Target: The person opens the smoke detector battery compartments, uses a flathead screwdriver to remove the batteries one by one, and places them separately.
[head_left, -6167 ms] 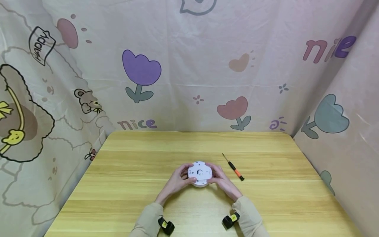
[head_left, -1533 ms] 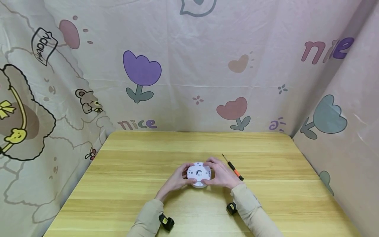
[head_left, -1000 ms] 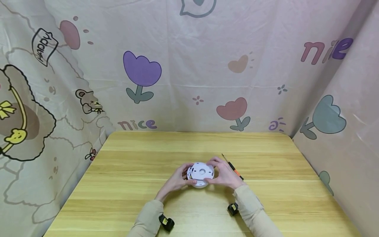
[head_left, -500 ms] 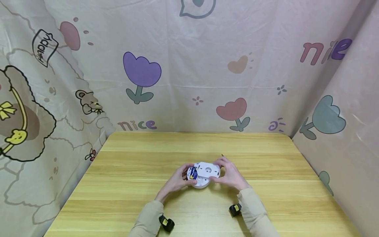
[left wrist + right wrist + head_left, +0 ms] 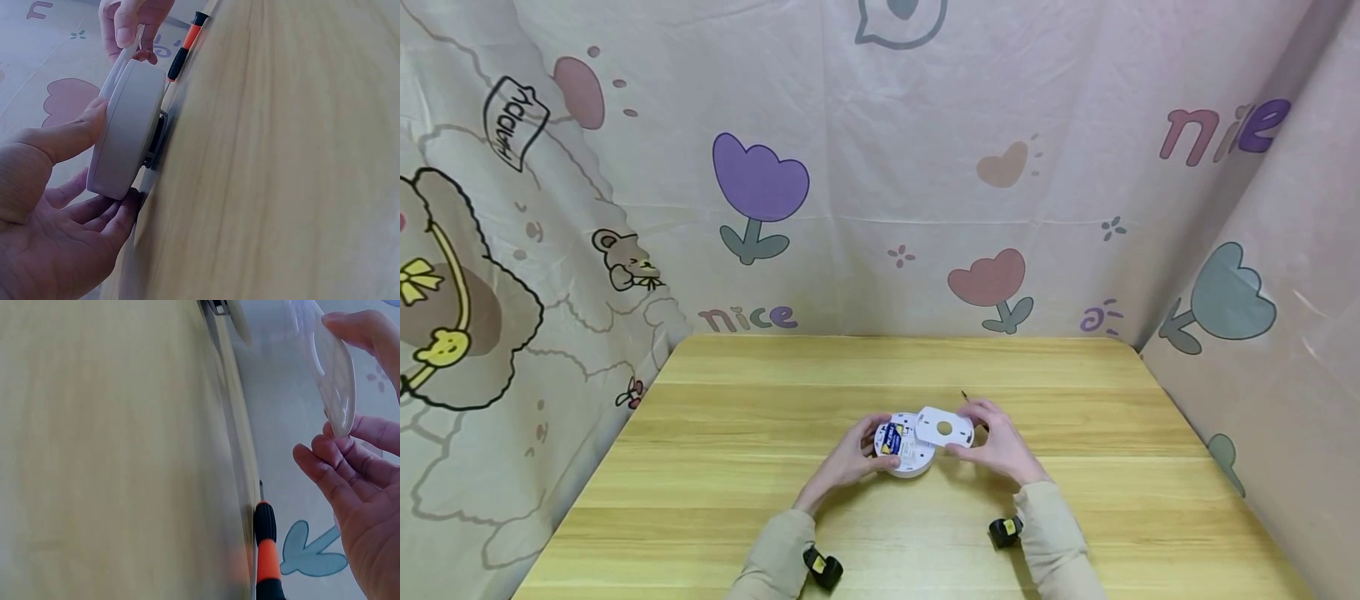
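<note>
My left hand (image 5: 850, 454) grips a round white smoke detector (image 5: 914, 460) by its left side, thumb at the near edge and fingers round the far side. Its back faces up in the head view, showing a blue-and-yellow battery (image 5: 892, 438) in a recess. My right hand (image 5: 1002, 443) pinches the white mounting plate (image 5: 929, 427), which has a round hole in its middle. The plate's left end overlaps the detector's right edge in the head view. From the left wrist, the detector (image 5: 128, 125) appears side-on, with a dark fitting on its underside.
A screwdriver (image 5: 267, 550) with a black-and-orange handle lies on the wooden table (image 5: 737, 467), mostly hidden behind my right hand in the head view. Printed cloth (image 5: 880, 167) hangs at the back and both sides. A black wrist camera (image 5: 823, 570) sits at my left sleeve.
The right hand's grip shifted, then it drew the plate rightward off the detector's back, uncovering the battery. The left hand and detector stayed nearly in place. The right hand now covers most of the screwdriver.
</note>
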{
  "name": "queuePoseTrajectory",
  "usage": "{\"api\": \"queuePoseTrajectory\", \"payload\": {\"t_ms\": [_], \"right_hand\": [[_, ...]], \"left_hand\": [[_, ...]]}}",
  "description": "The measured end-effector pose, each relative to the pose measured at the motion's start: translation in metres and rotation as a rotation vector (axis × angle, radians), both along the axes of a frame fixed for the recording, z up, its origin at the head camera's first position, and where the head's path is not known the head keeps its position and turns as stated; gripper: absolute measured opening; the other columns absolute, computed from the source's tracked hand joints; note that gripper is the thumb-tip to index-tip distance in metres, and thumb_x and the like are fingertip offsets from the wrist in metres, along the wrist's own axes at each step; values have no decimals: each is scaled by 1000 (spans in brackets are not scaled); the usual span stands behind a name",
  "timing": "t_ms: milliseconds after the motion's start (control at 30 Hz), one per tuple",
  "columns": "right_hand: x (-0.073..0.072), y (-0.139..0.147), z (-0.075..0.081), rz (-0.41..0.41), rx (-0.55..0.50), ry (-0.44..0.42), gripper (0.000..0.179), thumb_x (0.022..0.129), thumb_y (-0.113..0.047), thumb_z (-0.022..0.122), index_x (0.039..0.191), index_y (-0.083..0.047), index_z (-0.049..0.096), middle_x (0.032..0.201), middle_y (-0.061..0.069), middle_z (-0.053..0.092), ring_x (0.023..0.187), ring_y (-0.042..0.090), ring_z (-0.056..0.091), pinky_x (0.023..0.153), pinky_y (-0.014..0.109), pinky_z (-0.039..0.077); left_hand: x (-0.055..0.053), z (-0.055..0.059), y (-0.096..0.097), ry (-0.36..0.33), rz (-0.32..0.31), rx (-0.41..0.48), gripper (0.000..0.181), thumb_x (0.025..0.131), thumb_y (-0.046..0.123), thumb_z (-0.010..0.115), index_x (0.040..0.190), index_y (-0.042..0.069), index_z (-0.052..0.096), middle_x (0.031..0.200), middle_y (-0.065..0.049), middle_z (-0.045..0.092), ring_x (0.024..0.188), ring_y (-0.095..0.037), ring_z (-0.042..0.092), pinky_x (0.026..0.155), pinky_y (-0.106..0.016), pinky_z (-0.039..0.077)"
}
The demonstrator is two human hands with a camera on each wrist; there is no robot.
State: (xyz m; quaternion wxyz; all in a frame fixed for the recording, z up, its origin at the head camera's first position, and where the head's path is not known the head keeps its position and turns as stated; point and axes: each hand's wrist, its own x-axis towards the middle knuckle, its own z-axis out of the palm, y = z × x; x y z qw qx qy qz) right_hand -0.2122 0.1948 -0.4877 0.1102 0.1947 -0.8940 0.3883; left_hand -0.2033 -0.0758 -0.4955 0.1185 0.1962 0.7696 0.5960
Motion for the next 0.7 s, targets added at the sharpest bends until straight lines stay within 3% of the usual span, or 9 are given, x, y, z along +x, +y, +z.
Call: {"api": "queuePoseTrajectory", "payload": {"t_ms": [100, 333, 700], "right_hand": [[0, 5, -1, -19, -5, -8, 51, 57, -30, 82, 102, -15, 62, 106, -6, 55, 89, 8, 54, 80, 36, 51], [1, 18, 1, -66, -18, -77, 53, 59, -35, 81, 104, -16, 60, 105, -4, 55, 88, 11, 53, 72, 23, 50], [0, 41, -3, -106, -52, -44, 51, 59, -31, 81, 102, -12, 61, 100, 0, 55, 82, 14, 54, 69, 22, 49]], "left_hand": [[0, -1, 0, -4, 10, -14, 77, 69, 19, 74, 132, 2, 35, 139, -21, 35, 128, -37, 35, 106, -43, 33], [14, 26, 2, -20, 6, -20, 73, 72, 10, 71, 132, -5, 32, 138, -26, 33, 127, -41, 33, 106, -47, 32], [16, 26, 2, -22, 11, -7, 71, 72, 9, 71, 131, -5, 33, 138, -26, 34, 127, -41, 33, 106, -47, 32]]}}
